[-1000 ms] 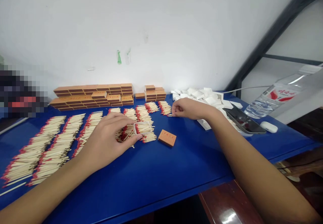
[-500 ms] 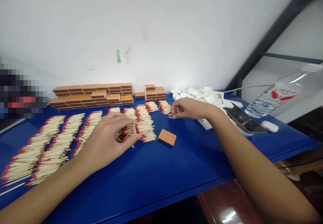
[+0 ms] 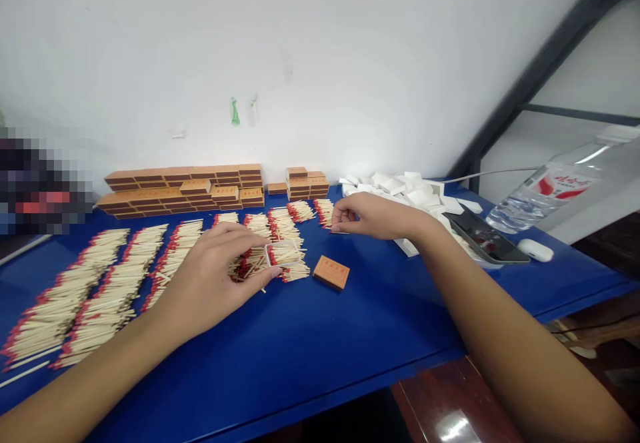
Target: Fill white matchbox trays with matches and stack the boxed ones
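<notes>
My left hand [image 3: 215,273] lies over a heap of red-tipped matches, its thumb and fingers closed on a small white tray [image 3: 284,254] filled with matches. My right hand [image 3: 373,215] reaches further back, fingers pinched on a few matches at the right end of the match bundles [image 3: 325,211]. A single orange matchbox sleeve [image 3: 331,272] lies flat on the blue table [image 3: 320,336] between the two hands.
Rows of match bundles [image 3: 95,283] cover the table's left. Stacked orange matchboxes [image 3: 185,190] line the wall. White inner trays [image 3: 400,190] are piled at the back right, beside a phone [image 3: 485,236], a white earbud case [image 3: 536,250] and a water bottle [image 3: 560,186].
My right hand has shifted slightly left and lifted, pinching matches at the bundle's end. My left hand and the tray have stayed put.
</notes>
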A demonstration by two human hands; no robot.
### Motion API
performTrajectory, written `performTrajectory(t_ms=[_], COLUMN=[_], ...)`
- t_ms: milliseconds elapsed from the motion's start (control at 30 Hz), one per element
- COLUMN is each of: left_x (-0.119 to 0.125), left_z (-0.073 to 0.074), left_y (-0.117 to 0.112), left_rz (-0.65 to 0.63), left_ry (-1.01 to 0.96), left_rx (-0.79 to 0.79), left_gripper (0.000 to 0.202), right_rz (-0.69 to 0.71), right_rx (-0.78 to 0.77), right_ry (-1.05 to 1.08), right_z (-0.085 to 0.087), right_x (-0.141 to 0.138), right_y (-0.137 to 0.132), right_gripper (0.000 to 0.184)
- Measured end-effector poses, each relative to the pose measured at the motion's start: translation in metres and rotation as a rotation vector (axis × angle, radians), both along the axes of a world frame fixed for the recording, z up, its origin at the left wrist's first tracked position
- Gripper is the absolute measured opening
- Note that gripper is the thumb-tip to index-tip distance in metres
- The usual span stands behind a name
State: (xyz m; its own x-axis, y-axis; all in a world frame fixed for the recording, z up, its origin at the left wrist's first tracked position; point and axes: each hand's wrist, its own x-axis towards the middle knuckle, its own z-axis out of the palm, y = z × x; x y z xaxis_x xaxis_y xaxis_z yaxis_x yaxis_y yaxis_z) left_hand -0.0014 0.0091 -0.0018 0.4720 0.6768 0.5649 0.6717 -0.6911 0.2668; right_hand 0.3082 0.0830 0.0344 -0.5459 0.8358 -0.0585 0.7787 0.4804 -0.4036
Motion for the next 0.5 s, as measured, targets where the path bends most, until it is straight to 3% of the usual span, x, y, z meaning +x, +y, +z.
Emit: performTrajectory(t_ms=[133, 500], left_x=[0.0001, 0.0011], left_z=[-0.0011, 0.0015], left_y=[0.0009, -0.0007], left_rz=[-0.004, 0.005], left_ry=[0.000, 0.021], left_rx=[-0.001, -0.002], left_gripper=[0.033, 0.031], right_rz=[0.017, -0.145], right_rx=[0.000, -0.056], right_ry=[-0.008, -0.166], right_z=[0.0025, -0.0013], right_x=[-0.0006, 0.0035], right_y=[-0.0023, -0.0002], right_gripper=[0.015, 0.014])
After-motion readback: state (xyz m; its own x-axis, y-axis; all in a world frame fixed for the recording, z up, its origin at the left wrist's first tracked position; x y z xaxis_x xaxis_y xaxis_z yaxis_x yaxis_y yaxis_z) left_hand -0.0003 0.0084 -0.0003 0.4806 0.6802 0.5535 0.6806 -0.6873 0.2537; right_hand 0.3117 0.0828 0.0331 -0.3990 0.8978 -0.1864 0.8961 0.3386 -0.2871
